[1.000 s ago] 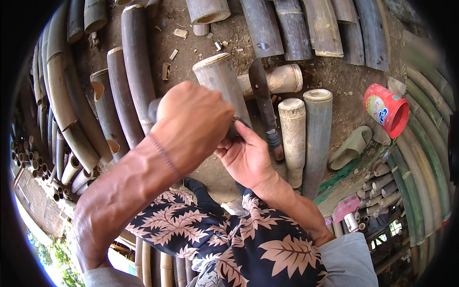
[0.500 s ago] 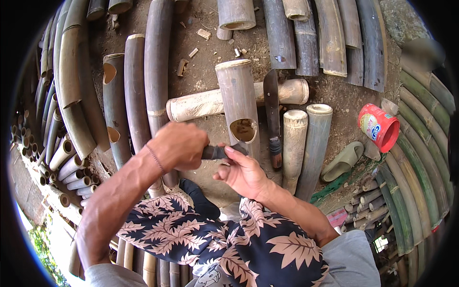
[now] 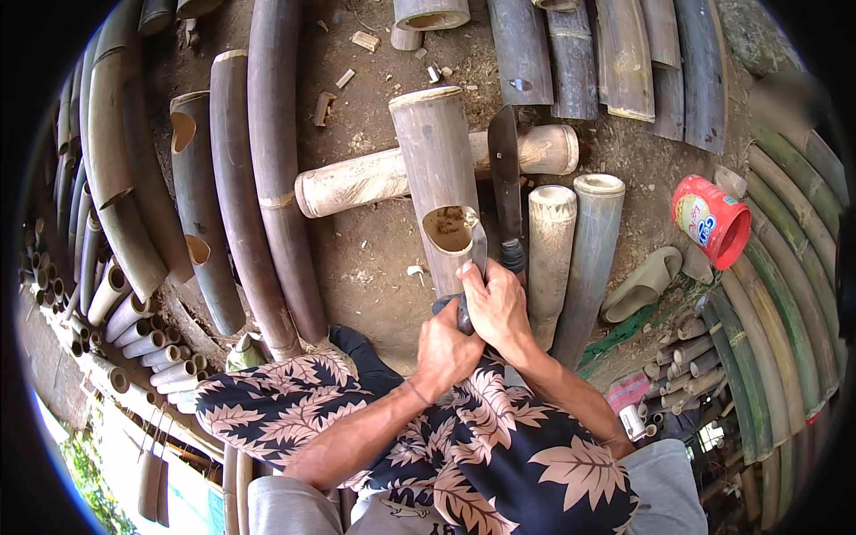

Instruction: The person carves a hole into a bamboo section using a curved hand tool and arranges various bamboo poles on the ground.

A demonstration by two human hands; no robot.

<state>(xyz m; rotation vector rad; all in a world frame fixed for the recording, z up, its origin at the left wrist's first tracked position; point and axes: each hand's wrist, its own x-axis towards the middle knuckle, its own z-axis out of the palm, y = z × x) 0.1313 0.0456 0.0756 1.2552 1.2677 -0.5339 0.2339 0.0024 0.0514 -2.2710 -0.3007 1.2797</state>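
The head view shows a grey-brown bamboo tube (image 3: pixel 435 152) with an oval hole near its lower end, lying in front of the person and crossing over a pale bamboo length (image 3: pixel 352 184). Clock directions run from that hole. At 6 o'clock both hands are closed around a short knife (image 3: pixel 479 242): the left hand (image 3: pixel 448 346) has its fingers curled about the dark handle, while the right hand (image 3: pixel 497 301) is shut just above, its thumb up near the blade. The blade points toward 12, over the hole's right rim; whether it touches the bamboo I cannot tell. A machete (image 3: pixel 506 169) lies near, at 1 o'clock, its dark blade also over the pale length. Between 3 and 4 are two narrower tubes, a pale one (image 3: pixel 550 250) and a greyer one (image 3: pixel 590 254), then an olive sandal (image 3: pixel 642 283). Well out at 3 o'clock is a red container (image 3: pixel 733 234), its open mouth tipped sideways. At 9, beyond long dark poles (image 3: pixel 272 169), lies a two-holed tube (image 3: pixel 205 209). Wood chips (image 3: pixel 365 41) dot the soil at 11.
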